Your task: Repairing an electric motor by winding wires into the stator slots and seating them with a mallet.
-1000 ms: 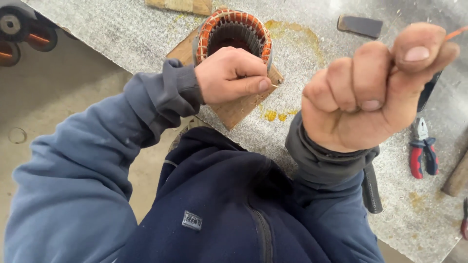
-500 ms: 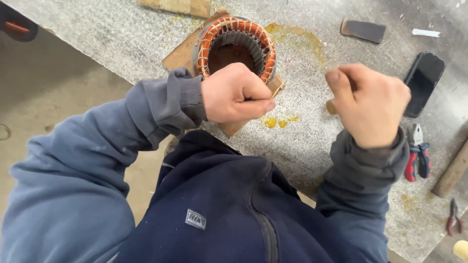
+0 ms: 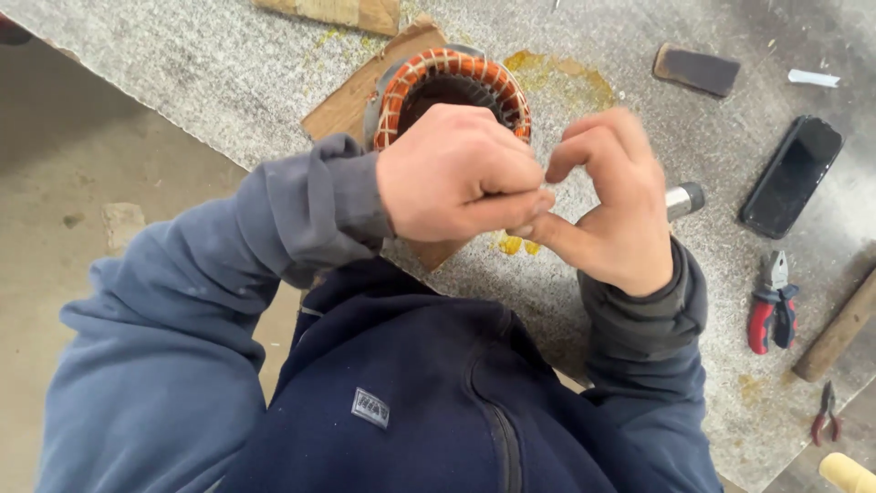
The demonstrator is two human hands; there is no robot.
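stator: ring of copper-orange windings (image 3: 453, 80) in a grey housing, upright on a wood board (image 3: 351, 100), on the grey bench (image 3: 228, 73)
left hand: (image 3: 456, 173) closed in a fist just in front of the stator, thumb pressed to forefinger; whatever is pinched is too fine to see
right hand: (image 3: 607, 205) beside the left, fingertips touching it; index curled down to the thumb, other fingers loosely bent; can't tell if it grips anything
pose: both forearms come in from the body, wrists bent inward, hands meeting over the stator's near rim
technique (my read): keep both pinches tight and close together, pull steady, stay clear of the winding edge
right of stator: dark phone (image 3: 789, 175), red-handled pliers (image 3: 772, 306), small cylinder (image 3: 684, 199)
beyond stator: dark flat block (image 3: 695, 69)
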